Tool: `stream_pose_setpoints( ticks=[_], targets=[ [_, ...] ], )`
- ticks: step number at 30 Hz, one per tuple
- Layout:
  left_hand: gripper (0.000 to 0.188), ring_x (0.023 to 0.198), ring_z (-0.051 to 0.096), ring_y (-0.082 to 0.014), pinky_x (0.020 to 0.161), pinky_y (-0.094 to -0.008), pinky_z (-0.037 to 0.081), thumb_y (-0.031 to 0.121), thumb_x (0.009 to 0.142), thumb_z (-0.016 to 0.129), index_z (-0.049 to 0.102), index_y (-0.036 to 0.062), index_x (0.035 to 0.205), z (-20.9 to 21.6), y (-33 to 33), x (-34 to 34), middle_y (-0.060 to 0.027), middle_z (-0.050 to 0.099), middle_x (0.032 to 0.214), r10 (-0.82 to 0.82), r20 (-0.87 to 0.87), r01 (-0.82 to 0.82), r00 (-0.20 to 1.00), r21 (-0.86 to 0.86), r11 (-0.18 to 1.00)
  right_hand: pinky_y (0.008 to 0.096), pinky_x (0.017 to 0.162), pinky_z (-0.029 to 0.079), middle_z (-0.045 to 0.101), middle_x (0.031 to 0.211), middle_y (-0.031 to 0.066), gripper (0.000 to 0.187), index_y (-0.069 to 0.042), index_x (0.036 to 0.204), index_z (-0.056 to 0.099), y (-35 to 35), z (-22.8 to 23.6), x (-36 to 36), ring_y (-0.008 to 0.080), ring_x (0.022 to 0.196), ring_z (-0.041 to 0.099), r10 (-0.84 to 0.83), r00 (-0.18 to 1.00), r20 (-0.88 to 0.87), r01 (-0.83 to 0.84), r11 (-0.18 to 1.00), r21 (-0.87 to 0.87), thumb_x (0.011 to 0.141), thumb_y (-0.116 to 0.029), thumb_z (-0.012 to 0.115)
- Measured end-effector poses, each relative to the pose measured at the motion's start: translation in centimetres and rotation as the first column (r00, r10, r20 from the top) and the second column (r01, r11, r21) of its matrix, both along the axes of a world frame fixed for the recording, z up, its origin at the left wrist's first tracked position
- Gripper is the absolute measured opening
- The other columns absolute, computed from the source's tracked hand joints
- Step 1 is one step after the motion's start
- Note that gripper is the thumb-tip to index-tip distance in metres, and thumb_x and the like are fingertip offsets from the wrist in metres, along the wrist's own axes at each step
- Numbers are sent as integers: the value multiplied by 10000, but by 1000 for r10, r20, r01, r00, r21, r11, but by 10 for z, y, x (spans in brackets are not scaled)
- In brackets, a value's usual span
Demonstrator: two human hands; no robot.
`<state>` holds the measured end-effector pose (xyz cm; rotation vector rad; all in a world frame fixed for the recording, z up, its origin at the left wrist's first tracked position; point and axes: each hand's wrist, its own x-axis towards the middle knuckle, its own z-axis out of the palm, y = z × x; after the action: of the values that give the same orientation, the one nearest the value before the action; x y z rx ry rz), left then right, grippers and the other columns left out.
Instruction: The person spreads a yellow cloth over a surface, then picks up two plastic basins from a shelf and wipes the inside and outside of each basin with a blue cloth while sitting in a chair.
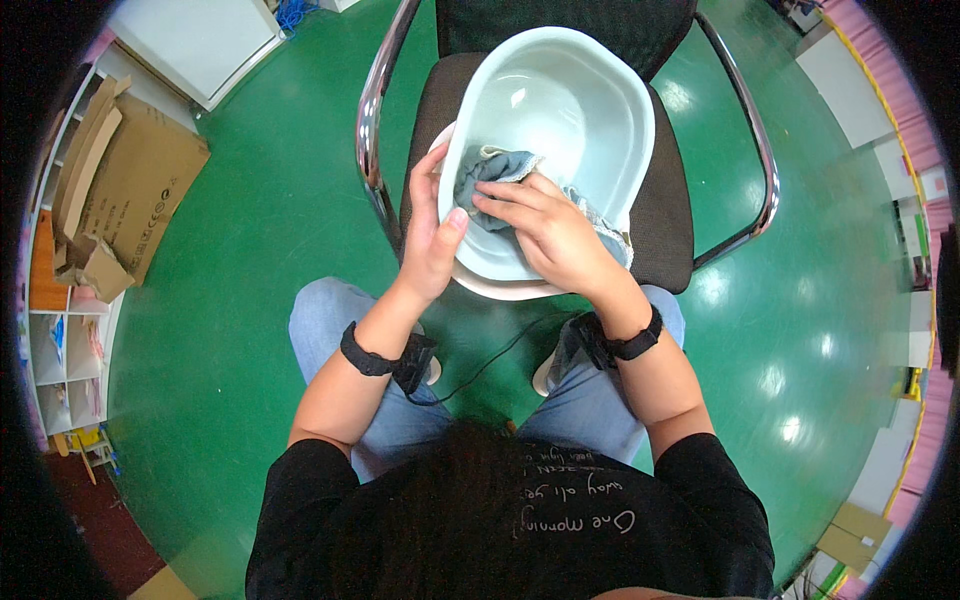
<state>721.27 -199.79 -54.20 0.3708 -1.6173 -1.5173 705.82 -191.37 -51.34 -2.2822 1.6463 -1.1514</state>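
A pale blue-white plastic basin (640, 110) rests tilted on the seat of a chair (672, 165) in front of my knees. My left hand (432, 235) grips its left rim, thumb on the edge and fingers round the outside. Inside the basin lies a grey-blue cloth (478, 182) with white lace trim and a pale cord, bunched against the near left wall. My right hand (560, 235) is down in the basin, its fingers pressed together over the cloth. Part of the cloth shows beside the right wrist, hanging at the near right rim. A second pale basin (500, 289) shows underneath.
Curved chrome armrests (372, 110) flank the chair. An opened cardboard box (160, 180) stands at the left by white shelves (62, 350). A white cabinet (195, 45) is at the far left. A black cable (490, 365) runs between my legs above the green floor (250, 220).
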Motion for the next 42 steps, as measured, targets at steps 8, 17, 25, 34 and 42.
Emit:
stream_pose_setpoints(
  ticks=[8,17,25,34,42],
  targets=[
    [722,1220,331,-254,1033,-371,244,425,838,497,184,29,1355,6,2,-4,-182,317,1316,26,13,-27,1000,83,996,338,779,470,642,968,68,309,-26,942,661,9,6,-3,252,838,549,-95,987,-126,105,991,79,677,22,508],
    [711,1209,335,-248,1022,-360,259,457,858,462,186,12,1340,5,-1,-5,-184,334,1293,38,56,-44,998,110,993,348,757,475,645,933,69,282,-30,904,656,14,7,-12,259,817,544,-198,957,-210,240,949,203,667,10,508],
    [680,1266,289,-224,1051,-356,220,431,885,452,197,23,1365,-5,-4,-3,-148,301,1362,-18,18,15,1000,156,988,378,794,444,604,932,118,262,-30,946,590,11,1,-10,299,846,540,-184,976,-113,202,964,172,686,-24,552],
    [969,1279,307,-289,1056,-396,242,283,754,697,35,87,1434,10,-5,-1,-185,220,1431,-188,-89,192,978,41,981,398,781,437,574,905,136,238,-17,969,560,3,-7,-6,326,870,534,-237,971,-8,237,971,35,731,-17,562],
    [1333,1358,117,-258,1092,-389,149,372,555,830,-158,96,1408,19,10,-3,-151,-7,1487,-224,69,230,972,-90,969,399,805,436,573,940,162,241,-24,1004,541,3,-6,3,344,903,544,-252,949,190,258,966,-11,765,-11,559]
  ],
)
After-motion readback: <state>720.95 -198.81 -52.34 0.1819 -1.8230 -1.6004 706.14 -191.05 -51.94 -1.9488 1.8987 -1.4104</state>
